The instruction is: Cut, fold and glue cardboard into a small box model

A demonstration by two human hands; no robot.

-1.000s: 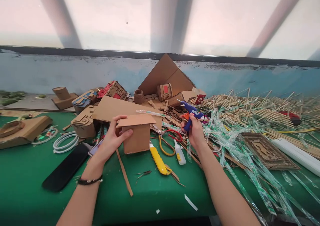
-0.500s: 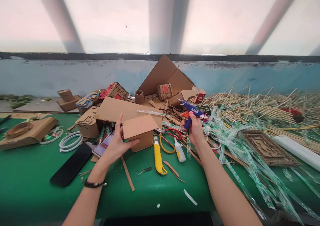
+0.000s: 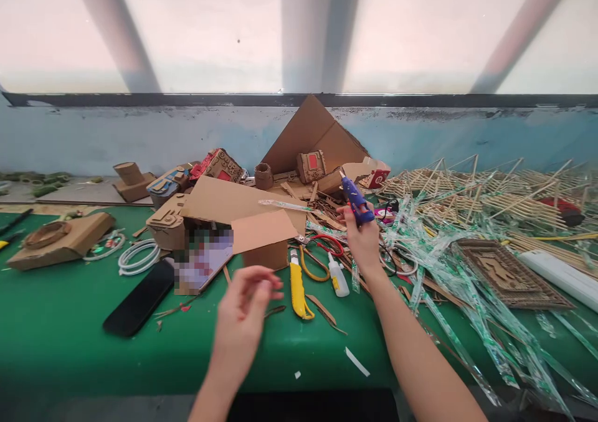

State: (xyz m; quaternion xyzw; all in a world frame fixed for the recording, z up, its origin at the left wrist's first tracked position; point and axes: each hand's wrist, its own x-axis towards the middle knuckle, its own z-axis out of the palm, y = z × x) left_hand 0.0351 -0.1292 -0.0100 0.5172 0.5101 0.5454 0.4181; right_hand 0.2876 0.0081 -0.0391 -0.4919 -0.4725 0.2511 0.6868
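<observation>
My right hand (image 3: 362,241) grips a blue hot glue gun (image 3: 354,199), nozzle pointing up and to the left, above a pile of cardboard scraps. My left hand (image 3: 245,307) hovers over the green table (image 3: 70,335) near its front edge, fingers loosely spread and holding nothing. Just beyond it a small cardboard box (image 3: 264,238) with a tilted flat lid stands on the table. A yellow utility knife (image 3: 296,284), a white glue bottle (image 3: 336,276) and red-handled scissors (image 3: 317,251) lie between my two hands.
A black phone (image 3: 139,297) and a blurred screen (image 3: 203,261) lie left of the box. Cardboard models and a large folded cardboard sheet (image 3: 308,137) crowd the back wall. Bamboo sticks (image 3: 490,201), clear plastic strips and a woven frame (image 3: 507,274) cover the right side. White cable coils (image 3: 137,255) sit left.
My left hand has let go of the cardboard box and drawn back toward me; the box now rests on the table. My right hand has tilted the glue gun more upright.
</observation>
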